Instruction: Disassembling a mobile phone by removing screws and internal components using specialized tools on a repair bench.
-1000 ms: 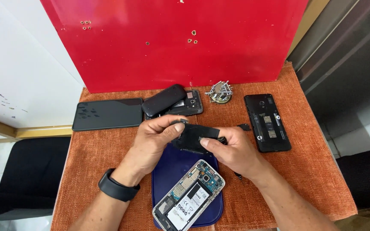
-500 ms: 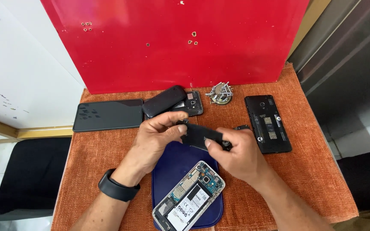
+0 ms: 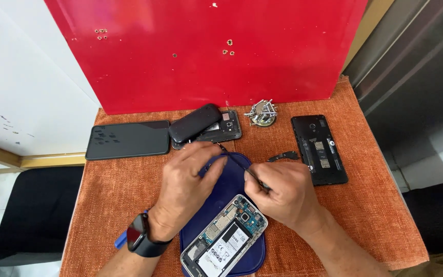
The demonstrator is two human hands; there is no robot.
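two bare hands over a dark blue mat (image 3: 232,179) on an orange cloth. the right hand (image 3: 283,192) is curled closed around a thin dark tool (image 3: 239,164), its tip pointing up-left toward the left hand (image 3: 185,184), which lies palm down with fingers loosely bent, touching the mat; whether it holds anything cannot be told. just below both hands lies an opened phone (image 3: 224,238) with its circuit board exposed. beyond the left hand sit stacked dark phones (image 3: 203,125). beyond the right hand, a pile of screws (image 3: 261,112).

Your left hand (image 3: 183,187) and right hand (image 3: 283,192) are bare, sleeveless; a black smartwatch (image 3: 140,237) wraps your left wrist
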